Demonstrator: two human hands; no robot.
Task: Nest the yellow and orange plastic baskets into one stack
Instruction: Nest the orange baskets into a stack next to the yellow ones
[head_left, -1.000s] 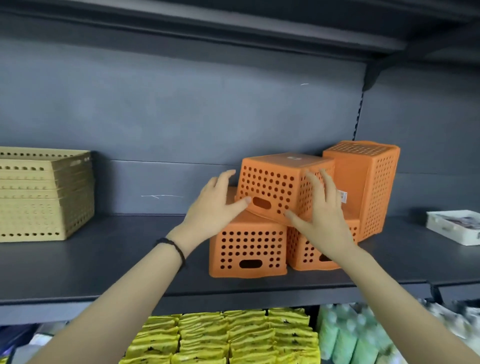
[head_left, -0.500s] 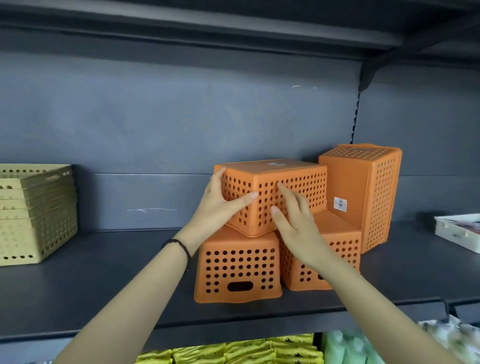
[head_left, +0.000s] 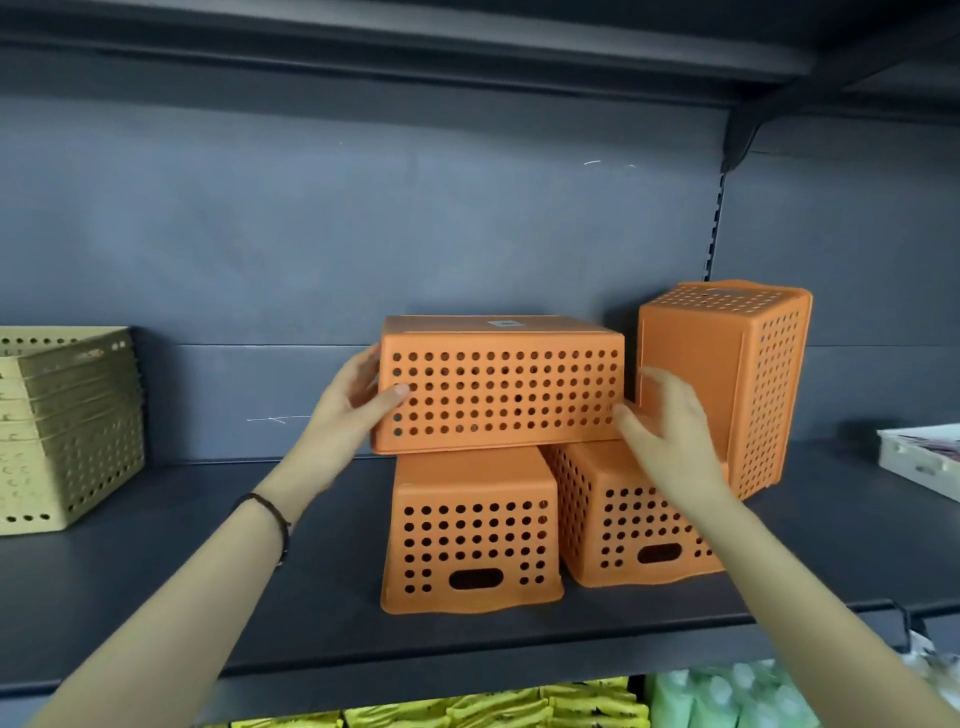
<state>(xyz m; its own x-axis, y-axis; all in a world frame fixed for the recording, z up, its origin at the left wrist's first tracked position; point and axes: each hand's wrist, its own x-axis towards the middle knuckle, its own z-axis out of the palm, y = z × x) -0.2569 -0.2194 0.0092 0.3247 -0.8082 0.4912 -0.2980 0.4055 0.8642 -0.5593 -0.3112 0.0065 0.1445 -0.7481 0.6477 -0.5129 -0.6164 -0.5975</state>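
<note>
At the centre of the frame, an upturned orange perforated plastic basket (head_left: 501, 384) is lying across two more upturned orange baskets (head_left: 471, 530) that are sitting on the dark grey shelf (head_left: 156, 561). The left hand (head_left: 358, 410) is clamping its left end, thumb in front. The right hand (head_left: 670, 431) is pressing its right end, fingers spread. A stack of nested yellow plastic baskets (head_left: 67, 426) is standing at far left.

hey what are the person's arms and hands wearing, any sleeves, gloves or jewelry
Both forearms are bare, with no sleeves in view and no gloves. The left hand has a thin dark band around its wrist. The right hand shows no ring, watch or band.
</note>
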